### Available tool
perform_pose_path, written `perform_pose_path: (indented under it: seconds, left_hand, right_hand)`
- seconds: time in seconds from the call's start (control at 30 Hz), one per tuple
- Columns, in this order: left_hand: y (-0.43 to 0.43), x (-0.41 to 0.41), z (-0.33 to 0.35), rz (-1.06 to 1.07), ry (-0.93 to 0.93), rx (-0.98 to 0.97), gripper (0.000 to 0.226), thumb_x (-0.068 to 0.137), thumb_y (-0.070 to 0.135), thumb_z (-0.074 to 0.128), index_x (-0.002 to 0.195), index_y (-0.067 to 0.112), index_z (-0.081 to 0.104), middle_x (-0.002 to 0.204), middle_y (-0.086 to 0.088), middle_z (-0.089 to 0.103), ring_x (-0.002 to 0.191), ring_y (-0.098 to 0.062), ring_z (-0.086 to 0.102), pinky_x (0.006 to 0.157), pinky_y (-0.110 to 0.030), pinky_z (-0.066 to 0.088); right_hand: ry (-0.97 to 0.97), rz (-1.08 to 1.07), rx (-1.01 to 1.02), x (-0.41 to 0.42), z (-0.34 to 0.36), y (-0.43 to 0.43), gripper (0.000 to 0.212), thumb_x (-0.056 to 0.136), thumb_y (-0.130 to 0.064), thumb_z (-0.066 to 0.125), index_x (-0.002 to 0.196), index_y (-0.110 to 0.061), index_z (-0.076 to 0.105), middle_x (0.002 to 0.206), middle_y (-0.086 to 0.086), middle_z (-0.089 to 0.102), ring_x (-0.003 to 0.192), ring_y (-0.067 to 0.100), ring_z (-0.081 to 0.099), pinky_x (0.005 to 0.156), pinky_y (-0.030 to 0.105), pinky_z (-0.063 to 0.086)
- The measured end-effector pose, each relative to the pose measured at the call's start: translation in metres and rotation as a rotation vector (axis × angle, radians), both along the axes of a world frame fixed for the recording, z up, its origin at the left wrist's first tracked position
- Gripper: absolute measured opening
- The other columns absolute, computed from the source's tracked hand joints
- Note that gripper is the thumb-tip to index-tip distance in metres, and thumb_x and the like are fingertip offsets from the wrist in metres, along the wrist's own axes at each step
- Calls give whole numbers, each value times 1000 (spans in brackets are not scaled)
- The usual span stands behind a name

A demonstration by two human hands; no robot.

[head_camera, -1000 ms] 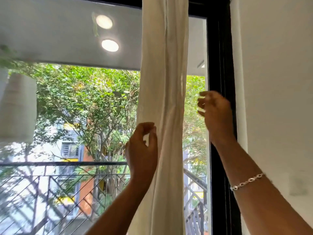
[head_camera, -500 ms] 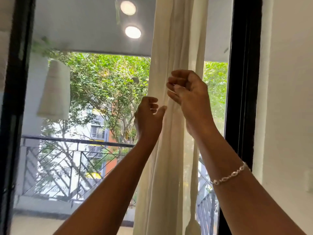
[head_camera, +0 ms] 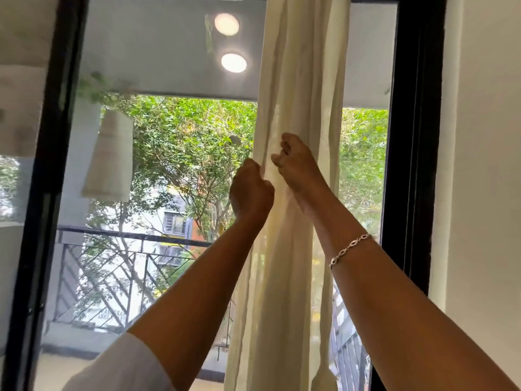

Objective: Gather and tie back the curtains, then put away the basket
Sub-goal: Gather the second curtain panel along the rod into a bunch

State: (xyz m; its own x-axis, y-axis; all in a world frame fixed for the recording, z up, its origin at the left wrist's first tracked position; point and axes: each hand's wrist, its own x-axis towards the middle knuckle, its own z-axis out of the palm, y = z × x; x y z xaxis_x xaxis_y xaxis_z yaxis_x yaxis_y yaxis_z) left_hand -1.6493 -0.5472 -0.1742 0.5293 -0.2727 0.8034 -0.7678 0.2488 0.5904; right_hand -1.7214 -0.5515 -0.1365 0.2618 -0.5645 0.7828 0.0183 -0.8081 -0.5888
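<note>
The black-framed window fills most of the view, with a pale wall running down the 3 o'clock side. Through the glass, green trees stand behind a metal balcony railing at 8 o'clock. Faint lettering sits low behind the railing bars, too blurred to read.

The cream curtain hangs bunched in a narrow column from 12 o'clock down to 6 o'clock, just right of centre. Both bare forearms reach up to it from the bottom edge, and a white sleeve shows at 7 o'clock.

A pale hanging lamp shows at 9 o'clock, and two round lights glow at 11 o'clock.

The left hand grips the curtain's left edge near the centre, its fingers curled tight round the fabric. The right hand, just beside it toward 1 o'clock, has curled fingers holding the front folds.

A silver chain bracelet circles the right wrist at 4 o'clock.
</note>
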Motion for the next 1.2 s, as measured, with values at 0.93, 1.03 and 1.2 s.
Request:
perform_pose_path:
  seconds: [0.93, 1.03, 1.2]
  left_hand:
    - [3, 21, -57, -136, 8, -147, 2, 82, 13, 62, 82, 11, 62, 53, 9, 44, 51, -9, 41, 53, -27, 30]
    - [3, 18, -53, -101, -1, -164, 4, 83, 14, 60, 86, 11, 62, 53, 9, 44, 53, -13, 42, 58, -26, 29]
    - [4, 15, -63, -95, 8, -163, 6, 84, 12, 58, 89, 12, 62, 58, 5, 50, 60, -21, 48, 60, -28, 32]
  right_hand:
    - [-341, -732, -532, -10, -33, -2, 37, 71, -3, 60, 107, -14, 63, 107, 12, 58, 99, 32, 55, 80, 22, 34]
    - [-145, -827, -483, -11, -13, -1, 41, 77, -25, 63, 117, -18, 57, 110, 9, 60, 103, 34, 53, 82, 38, 41]
    - [-97, -938, -495, -11, -9, 3, 46, 74, -47, 65, 110, -21, 59, 120, 11, 51, 110, 33, 46, 83, 41, 38]
